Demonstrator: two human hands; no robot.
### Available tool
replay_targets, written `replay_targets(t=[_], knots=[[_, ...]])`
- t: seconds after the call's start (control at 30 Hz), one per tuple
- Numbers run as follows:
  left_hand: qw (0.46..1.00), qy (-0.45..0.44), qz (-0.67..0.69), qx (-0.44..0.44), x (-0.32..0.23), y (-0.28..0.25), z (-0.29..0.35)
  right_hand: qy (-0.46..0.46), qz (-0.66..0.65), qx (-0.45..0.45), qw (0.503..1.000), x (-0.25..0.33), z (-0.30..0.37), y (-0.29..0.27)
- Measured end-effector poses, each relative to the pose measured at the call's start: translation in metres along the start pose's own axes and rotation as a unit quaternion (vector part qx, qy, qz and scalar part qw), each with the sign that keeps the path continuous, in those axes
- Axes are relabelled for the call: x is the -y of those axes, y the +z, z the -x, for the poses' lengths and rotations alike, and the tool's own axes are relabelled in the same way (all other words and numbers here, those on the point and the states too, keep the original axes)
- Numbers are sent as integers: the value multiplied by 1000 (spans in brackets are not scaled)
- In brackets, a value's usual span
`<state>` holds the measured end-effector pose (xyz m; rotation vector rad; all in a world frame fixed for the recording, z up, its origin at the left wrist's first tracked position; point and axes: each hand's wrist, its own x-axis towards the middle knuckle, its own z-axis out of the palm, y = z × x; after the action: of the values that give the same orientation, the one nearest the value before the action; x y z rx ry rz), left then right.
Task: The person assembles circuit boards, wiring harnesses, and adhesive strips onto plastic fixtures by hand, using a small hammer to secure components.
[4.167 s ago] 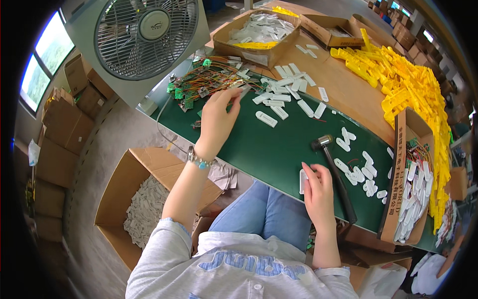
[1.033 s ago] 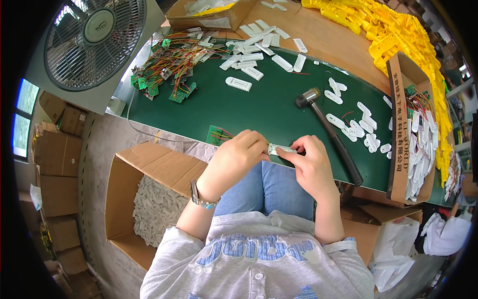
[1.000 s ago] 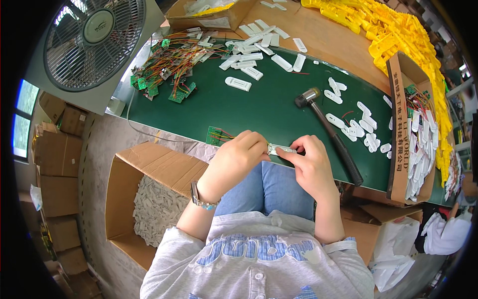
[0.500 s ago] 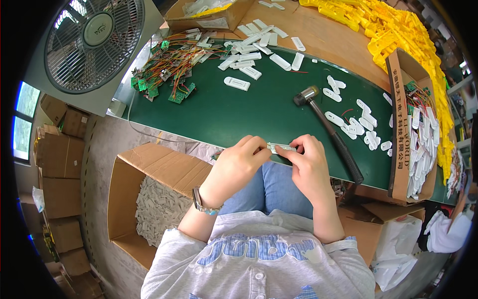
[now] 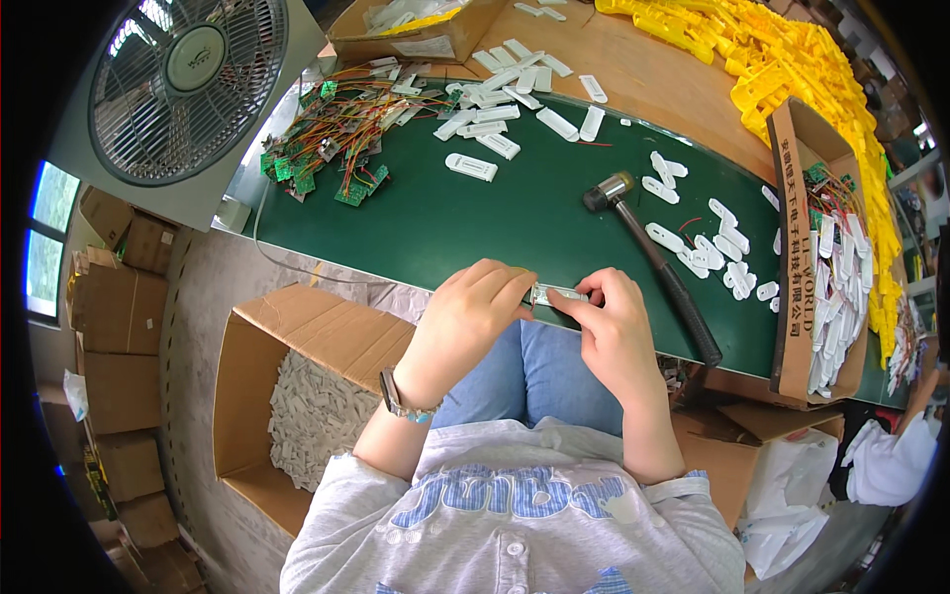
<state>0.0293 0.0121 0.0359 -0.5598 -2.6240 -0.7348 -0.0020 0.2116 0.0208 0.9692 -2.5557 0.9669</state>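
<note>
A slim white plastic casing [image 5: 562,294] is held at the table's near edge, above my lap. My right hand [image 5: 616,312] is closed on it, thumb lying along its face and fingers behind. At the casing's left end my left hand [image 5: 470,312] has its fingers pinched together. Something small and dark shows by those fingertips, too hidden to name. Beyond the hands, a mallet [image 5: 653,252] with a black handle lies slantwise on the green tabletop [image 5: 435,233]. Loose white casing pieces [image 5: 698,247] are scattered to its right.
Green circuit boards with wires [image 5: 336,139] and more white casings [image 5: 495,99] lie at the far left and middle. A cardboard box [image 5: 792,247] of wired parts stands at right, before a yellow plastic heap [image 5: 782,59]. A fan [image 5: 188,89] stands left; a filled carton [image 5: 317,317] sits below.
My left hand has shifted slightly up and its fingers have straightened over the casing's left end. The right hand keeps its hold in the same place.
</note>
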Motion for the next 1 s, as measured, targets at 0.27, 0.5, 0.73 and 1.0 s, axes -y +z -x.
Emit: replay_targets(t=[0.27, 0.5, 0.73, 1.0], knots=[[995, -26, -94, -21, -8, -1, 2, -6, -1, 0, 1000, 0, 0, -2], [991, 1, -134, -5, -12, -6, -2, -16, 6, -5, 1000, 0, 2, 0], [986, 21, -163, 21, -2, -7, -7, -8, 8, -5, 1000, -1, 3, 1], [997, 66, -44, -12, 2, -3, -1, -10, 4, -5, 1000, 0, 2, 1]])
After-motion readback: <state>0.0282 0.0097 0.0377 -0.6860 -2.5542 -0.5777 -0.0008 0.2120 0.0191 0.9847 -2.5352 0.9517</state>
